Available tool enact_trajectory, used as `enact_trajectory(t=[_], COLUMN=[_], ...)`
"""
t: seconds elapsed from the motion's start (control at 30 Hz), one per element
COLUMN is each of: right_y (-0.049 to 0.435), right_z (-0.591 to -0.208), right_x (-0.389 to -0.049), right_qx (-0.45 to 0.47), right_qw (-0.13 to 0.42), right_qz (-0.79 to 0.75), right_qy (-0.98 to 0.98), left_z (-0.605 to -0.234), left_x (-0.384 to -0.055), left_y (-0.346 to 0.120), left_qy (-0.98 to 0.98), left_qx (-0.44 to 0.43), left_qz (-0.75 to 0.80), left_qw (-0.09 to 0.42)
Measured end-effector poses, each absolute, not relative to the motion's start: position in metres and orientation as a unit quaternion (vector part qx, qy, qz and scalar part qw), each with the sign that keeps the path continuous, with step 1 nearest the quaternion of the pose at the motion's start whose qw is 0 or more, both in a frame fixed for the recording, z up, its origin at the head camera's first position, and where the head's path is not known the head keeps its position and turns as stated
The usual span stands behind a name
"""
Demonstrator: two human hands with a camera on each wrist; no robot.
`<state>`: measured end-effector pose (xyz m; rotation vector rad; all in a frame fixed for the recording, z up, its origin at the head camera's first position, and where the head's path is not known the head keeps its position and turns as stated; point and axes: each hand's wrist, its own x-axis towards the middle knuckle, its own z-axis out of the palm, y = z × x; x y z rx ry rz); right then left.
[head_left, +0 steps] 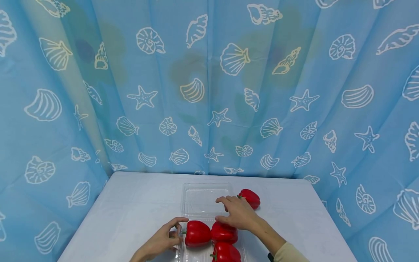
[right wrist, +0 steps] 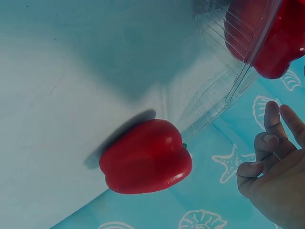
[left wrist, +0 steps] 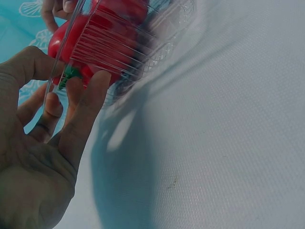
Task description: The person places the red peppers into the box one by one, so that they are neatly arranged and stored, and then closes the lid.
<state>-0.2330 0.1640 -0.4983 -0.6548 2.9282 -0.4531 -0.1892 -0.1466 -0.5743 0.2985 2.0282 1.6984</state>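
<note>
A clear plastic clamshell container point(head_left: 181, 251) lies unfolded on the table, its lid point(head_left: 207, 198) spread toward the back. Three red bell peppers sit in the tray: one at left point(head_left: 198, 234), one at right point(head_left: 224, 234), one nearer me point(head_left: 226, 253). At the tray's left edge, my left hand point(left wrist: 47, 143) holds the rim between thumb and fingers, beside a green stem point(left wrist: 70, 76). My right hand point(head_left: 240, 214) hovers over the right pepper with loosely bent fingers, holding nothing. Behind it, another red bell pepper point(right wrist: 147, 157) lies on the table, right of the lid.
A white cloth covers the table point(head_left: 137, 203). Blue curtains point(head_left: 209, 91) printed with white shells and starfish enclose its back and sides.
</note>
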Motion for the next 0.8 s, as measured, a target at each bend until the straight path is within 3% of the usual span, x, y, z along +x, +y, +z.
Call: enact_trajectory(t=[0.8], right_y=[0.178], right_z=[-0.497], right_x=[-0.240], right_qx=[-0.200], right_qw=[0.019], right_qz=[-0.145], right_qy=[0.969], left_z=[-0.574], left_x=[-0.190], left_y=[-0.147], left_qy=[0.733], left_qx=[0.112], left_qz=[0.626], left_qw=[0.239])
